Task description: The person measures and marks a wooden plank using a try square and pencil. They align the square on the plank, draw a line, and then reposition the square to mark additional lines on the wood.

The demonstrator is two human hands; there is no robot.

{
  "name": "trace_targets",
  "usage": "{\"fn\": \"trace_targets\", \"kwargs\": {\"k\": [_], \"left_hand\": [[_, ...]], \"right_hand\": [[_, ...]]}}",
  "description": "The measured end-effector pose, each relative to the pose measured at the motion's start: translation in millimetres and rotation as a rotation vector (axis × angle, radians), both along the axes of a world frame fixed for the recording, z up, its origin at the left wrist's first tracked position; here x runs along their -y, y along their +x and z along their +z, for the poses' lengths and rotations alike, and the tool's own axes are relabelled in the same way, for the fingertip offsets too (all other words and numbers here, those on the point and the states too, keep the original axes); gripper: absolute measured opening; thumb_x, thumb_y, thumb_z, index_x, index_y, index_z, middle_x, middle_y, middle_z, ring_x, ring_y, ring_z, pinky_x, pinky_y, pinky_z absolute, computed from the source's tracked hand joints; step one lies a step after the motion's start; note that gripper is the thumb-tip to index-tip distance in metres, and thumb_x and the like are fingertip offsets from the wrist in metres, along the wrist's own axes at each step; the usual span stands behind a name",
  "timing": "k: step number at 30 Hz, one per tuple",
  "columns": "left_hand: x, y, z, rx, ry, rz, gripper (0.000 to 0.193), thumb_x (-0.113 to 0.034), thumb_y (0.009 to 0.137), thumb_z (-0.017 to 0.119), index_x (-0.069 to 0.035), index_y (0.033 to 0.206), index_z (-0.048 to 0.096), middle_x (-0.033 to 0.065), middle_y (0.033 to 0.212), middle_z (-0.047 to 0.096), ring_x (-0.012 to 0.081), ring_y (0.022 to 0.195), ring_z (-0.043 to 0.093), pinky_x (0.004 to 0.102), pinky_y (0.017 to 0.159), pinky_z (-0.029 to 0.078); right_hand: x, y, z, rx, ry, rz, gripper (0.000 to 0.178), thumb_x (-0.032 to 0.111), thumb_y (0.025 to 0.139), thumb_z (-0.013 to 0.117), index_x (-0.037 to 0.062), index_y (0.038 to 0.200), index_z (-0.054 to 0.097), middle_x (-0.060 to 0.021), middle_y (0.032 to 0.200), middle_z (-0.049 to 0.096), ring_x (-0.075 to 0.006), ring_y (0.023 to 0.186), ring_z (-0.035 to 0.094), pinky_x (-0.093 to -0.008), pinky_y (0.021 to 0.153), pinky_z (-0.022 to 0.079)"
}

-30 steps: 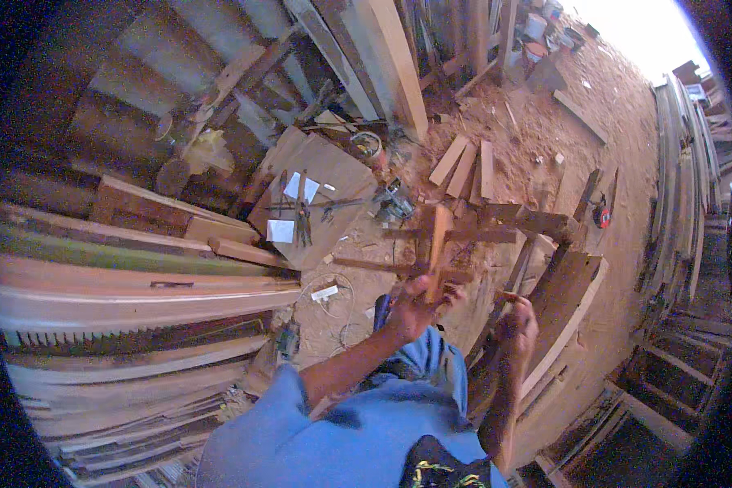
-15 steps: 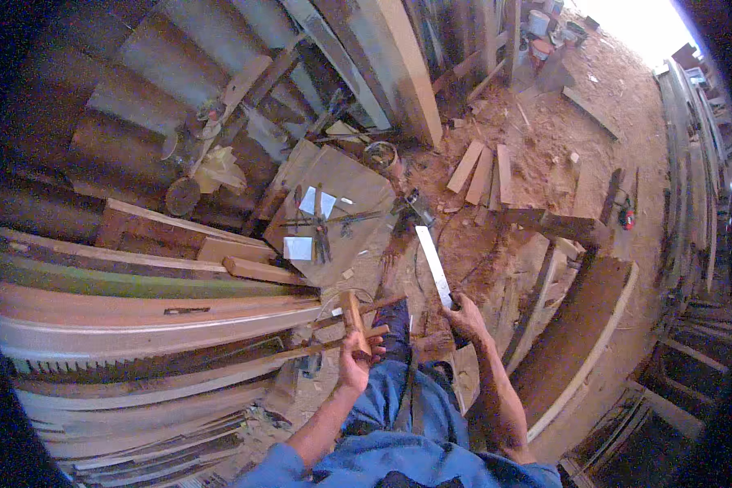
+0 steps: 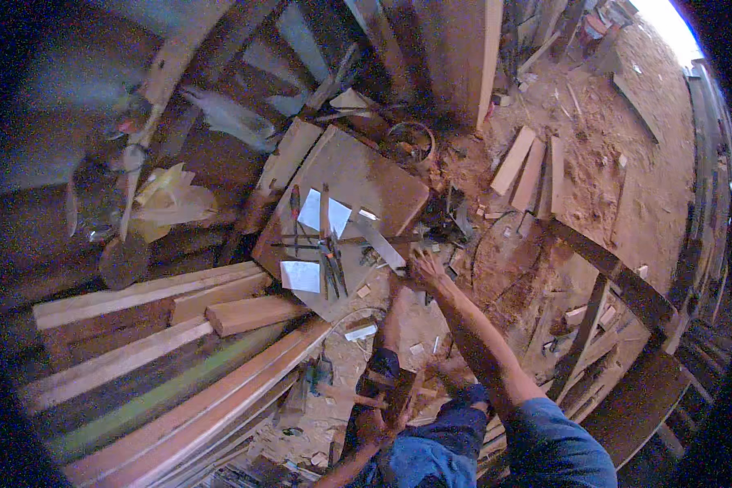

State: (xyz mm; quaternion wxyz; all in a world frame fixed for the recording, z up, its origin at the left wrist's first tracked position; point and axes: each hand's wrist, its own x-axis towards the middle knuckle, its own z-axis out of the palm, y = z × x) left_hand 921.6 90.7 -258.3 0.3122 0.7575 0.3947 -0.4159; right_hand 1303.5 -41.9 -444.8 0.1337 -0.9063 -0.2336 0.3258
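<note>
My right hand [image 3: 423, 268] reaches forward to the near right edge of a wooden board [image 3: 382, 175]. Its fingers are closed on one end of a long flat metal blade [image 3: 382, 248], which lies over the board; its handle end is mostly hidden. Close to my lap, my left hand [image 3: 389, 427] grips a wooden marking gauge [image 3: 400, 394], a block with sticks crossing it. On the board are two white papers [image 3: 324, 213], orange-and-black pliers [image 3: 331, 259], a screwdriver [image 3: 295, 210] and some long thin tools.
Stacked planks [image 3: 179, 374] fill the left side. Loose wood strips [image 3: 527, 167] lie on sawdust at the far right, near a round container [image 3: 408, 144]. A curved timber piece [image 3: 614, 264] stands to my right. A tall plank [image 3: 488, 65] rises beyond the board.
My right hand has moved forward and left with the metal blade, bringing it to the board. My left hand has lowered toward my lap with the marking gauge. The view has shifted left.
</note>
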Motion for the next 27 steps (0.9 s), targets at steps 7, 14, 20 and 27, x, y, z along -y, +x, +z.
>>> {"fn": "trace_targets", "kwargs": {"k": [7, 14, 20, 27], "left_hand": [[-20, 33, -6, -0.074, 0.001, 0.123, 0.071, -0.064, 0.085, 0.067, -0.001, 0.119, 0.063, 0.0176, 0.103, 0.072, 0.035, 0.095, 0.071, 0.0482, 0.077, 0.055], [-33, 69, -23, -0.068, -0.028, 0.137, 0.07, -0.062, 0.085, 0.067, -0.001, 0.119, 0.063, 0.0171, 0.103, 0.072, 0.0345, 0.095, 0.071, 0.0477, 0.077, 0.055], [-41, 93, -34, -0.047, -0.046, 0.122, 0.068, -0.061, 0.086, 0.066, -0.002, 0.118, 0.063, 0.0167, 0.103, 0.072, 0.034, 0.095, 0.071, 0.0472, 0.077, 0.055], [-45, 100, -31, -0.019, -0.063, 0.097, 0.066, -0.06, 0.086, 0.066, -0.002, 0.118, 0.063, 0.0162, 0.103, 0.072, 0.0335, 0.094, 0.071, 0.0467, 0.077, 0.055]], "right_hand": [[-62, 54, -113, 0.029, -0.076, 0.024, 0.077, 0.058, 0.078, 0.071, 0.0164, 0.142, 0.057, -0.0228, 0.162, 0.028, -0.0438, 0.144, 0.032, -0.0528, 0.105, 0.044], [-56, 34, -227, 0.185, -0.092, -0.145, 0.051, 0.044, 0.077, 0.075, 0.0176, 0.121, 0.073, -0.0161, 0.154, 0.038, -0.0396, 0.135, 0.046, -0.0483, 0.089, 0.056], [-50, 39, -222, -0.109, -0.213, -0.107, 0.049, 0.043, 0.082, 0.072, 0.0124, 0.121, 0.07, -0.0142, 0.152, 0.041, -0.0358, 0.116, 0.062, -0.0485, 0.081, 0.057], [-30, 36, -147, -0.239, -0.114, -0.047, 0.055, 0.049, 0.086, 0.069, 0.0096, 0.125, 0.065, -0.0175, 0.14, 0.049, -0.0367, 0.114, 0.062, -0.0482, 0.085, 0.055]]}}
